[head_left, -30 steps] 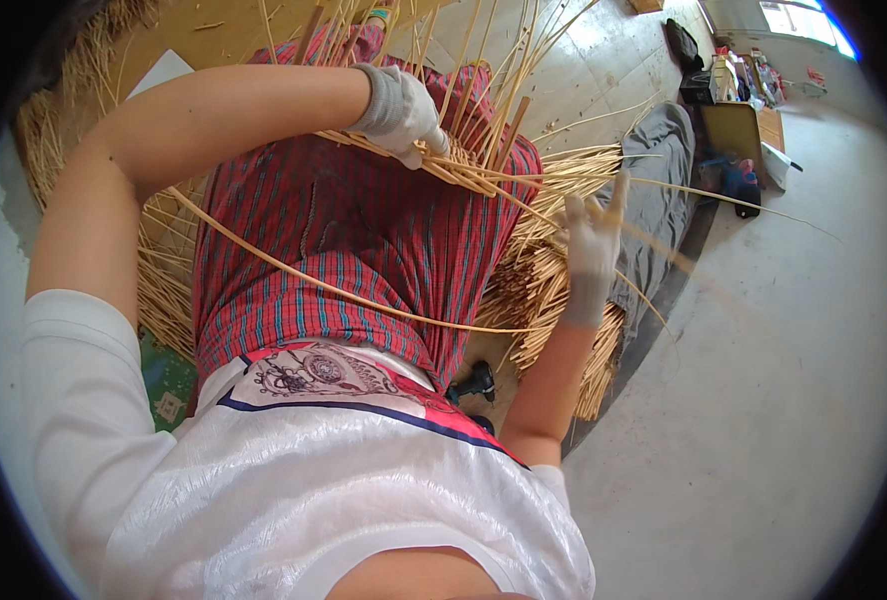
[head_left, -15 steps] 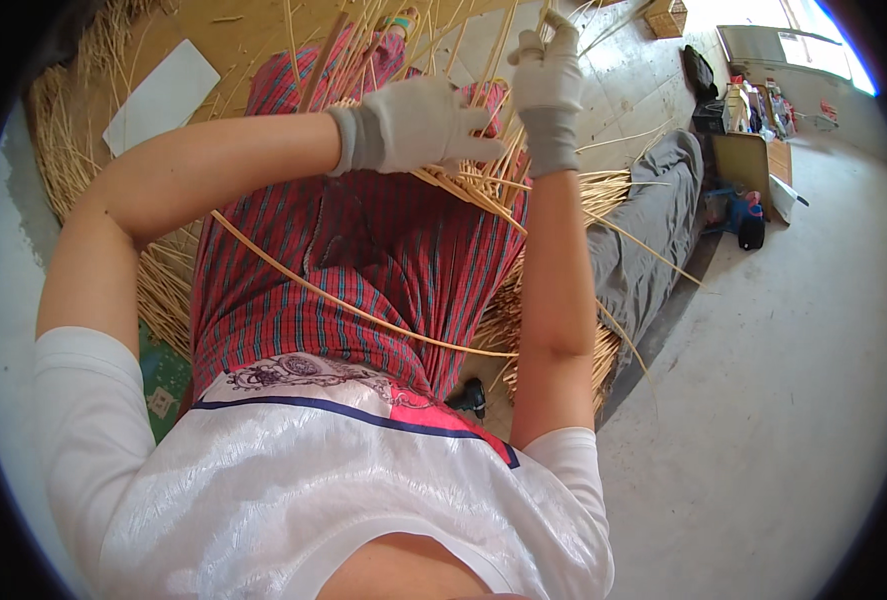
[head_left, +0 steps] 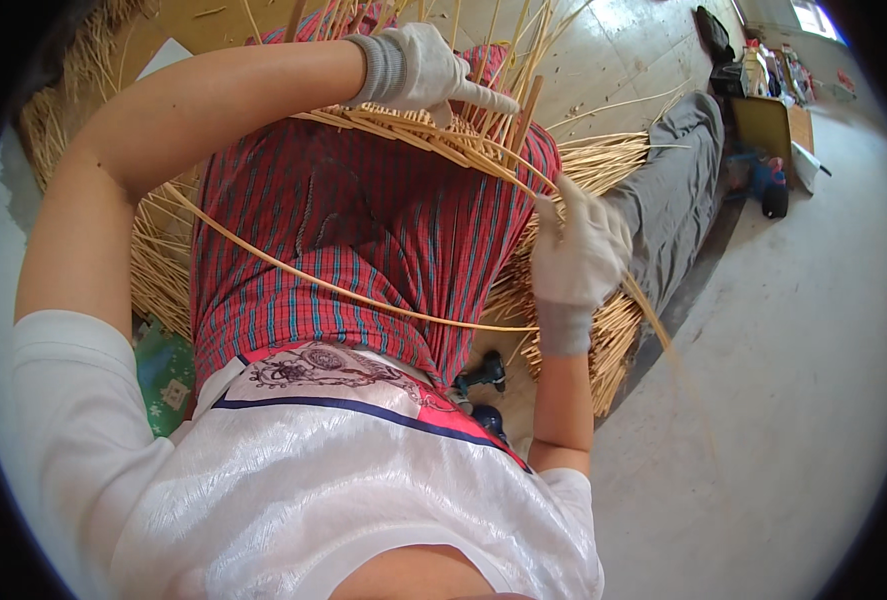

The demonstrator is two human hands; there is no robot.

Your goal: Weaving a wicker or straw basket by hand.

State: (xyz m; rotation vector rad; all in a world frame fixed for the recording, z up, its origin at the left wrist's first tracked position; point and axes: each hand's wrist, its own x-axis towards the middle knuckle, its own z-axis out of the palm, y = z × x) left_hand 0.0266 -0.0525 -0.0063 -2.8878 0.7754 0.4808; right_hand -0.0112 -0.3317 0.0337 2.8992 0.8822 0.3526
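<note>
A woven piece of pale cane [head_left: 383,123], with upright stakes sticking out of its top edge, rests across my lap on red plaid cloth [head_left: 343,220]. My left hand [head_left: 433,75], in a whitish knit glove, grips its upper edge, index finger stretched along the weave toward the right. My right hand [head_left: 578,240], gloved too, is lower and further right, its fingers round a thin cane strand [head_left: 653,310] that runs from the weave and trails out to the lower right, blurred. A long loose cane [head_left: 363,300] curves over my lap.
Bundles of canes [head_left: 588,365] lie at my right beside grey cloth [head_left: 678,210], with more at my left [head_left: 153,270]. A power drill [head_left: 483,370] is below the bundle. Bags, boxes and other items [head_left: 768,130] stand at the back right by the pale floor [head_left: 773,400].
My right hand rose to the top of the weave half a second ago and has now come down to the right with a strand. My left hand has shifted slightly up along the weave.
</note>
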